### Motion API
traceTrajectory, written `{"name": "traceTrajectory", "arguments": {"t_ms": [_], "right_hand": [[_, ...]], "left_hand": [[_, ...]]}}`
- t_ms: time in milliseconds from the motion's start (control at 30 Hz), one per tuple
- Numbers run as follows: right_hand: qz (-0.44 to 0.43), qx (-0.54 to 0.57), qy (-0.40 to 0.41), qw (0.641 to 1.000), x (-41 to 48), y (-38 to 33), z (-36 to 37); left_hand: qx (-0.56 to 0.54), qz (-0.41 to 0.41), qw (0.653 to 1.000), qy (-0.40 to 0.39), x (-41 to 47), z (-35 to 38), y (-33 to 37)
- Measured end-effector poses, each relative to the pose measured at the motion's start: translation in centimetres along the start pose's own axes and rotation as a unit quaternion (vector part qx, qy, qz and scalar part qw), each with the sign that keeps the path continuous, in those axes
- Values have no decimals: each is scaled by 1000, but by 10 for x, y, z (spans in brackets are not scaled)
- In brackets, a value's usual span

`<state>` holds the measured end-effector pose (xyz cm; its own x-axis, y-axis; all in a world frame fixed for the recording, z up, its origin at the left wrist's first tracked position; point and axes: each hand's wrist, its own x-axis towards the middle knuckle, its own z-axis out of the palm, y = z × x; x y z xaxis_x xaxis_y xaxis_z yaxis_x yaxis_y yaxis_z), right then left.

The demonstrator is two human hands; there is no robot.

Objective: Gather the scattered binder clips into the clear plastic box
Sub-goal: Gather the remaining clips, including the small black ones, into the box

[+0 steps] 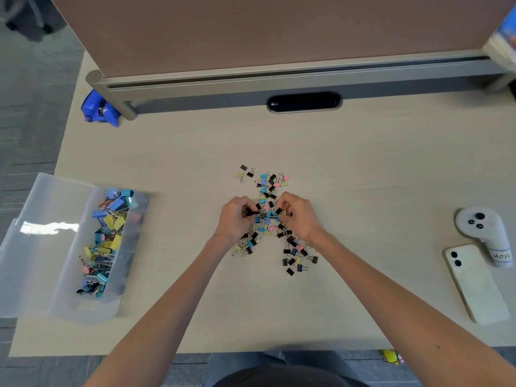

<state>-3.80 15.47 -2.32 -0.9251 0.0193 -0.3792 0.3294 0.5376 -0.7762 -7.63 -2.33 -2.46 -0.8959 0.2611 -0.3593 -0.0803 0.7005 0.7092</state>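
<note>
Head view: I'm picking up small binder clips with both hands, partway through the gathering.

My left hand [236, 219] and right hand [300, 219] are each curled round a few binder clips [268, 185] from the scattered pile, which lies under, between and beyond my knuckles. The clear plastic box [55, 219] sits well off to the left of my left hand, with larger clips [107, 236] already inside. Next, I judge, I must close my fingers firmly, lift, and carry the handful left over the box without dropping any.
</note>
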Motion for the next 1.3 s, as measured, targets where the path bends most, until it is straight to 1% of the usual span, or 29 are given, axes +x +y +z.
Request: {"name": "traceTrajectory", "arguments": {"t_ms": [200,433,667,833,1033,1167,1300], "right_hand": [[13,25,13,1000,-5,-7,1],[-8,31,34,999,-14,-27,13],[-44,26,30,998,-19,-63,43],[-57,42,8,997,-22,-103,82],[-90,64,-17,994,-28,-157,137],[-92,91,-46,991,-37,-190,184],[-91,94,-79,988,-48,-213,232]], "left_hand": [[-64,-33,997,-22,-12,-10,-1],[-107,-51,993,-4,-30,-29,-2],[-132,-46,990,28,-50,-68,-25],[-127,-40,990,52,-70,-110,-58],[-131,-44,989,57,-109,-165,-96],[-118,-39,989,81,-140,-200,-126],[-100,-57,988,98,-170,-232,-162]]}}
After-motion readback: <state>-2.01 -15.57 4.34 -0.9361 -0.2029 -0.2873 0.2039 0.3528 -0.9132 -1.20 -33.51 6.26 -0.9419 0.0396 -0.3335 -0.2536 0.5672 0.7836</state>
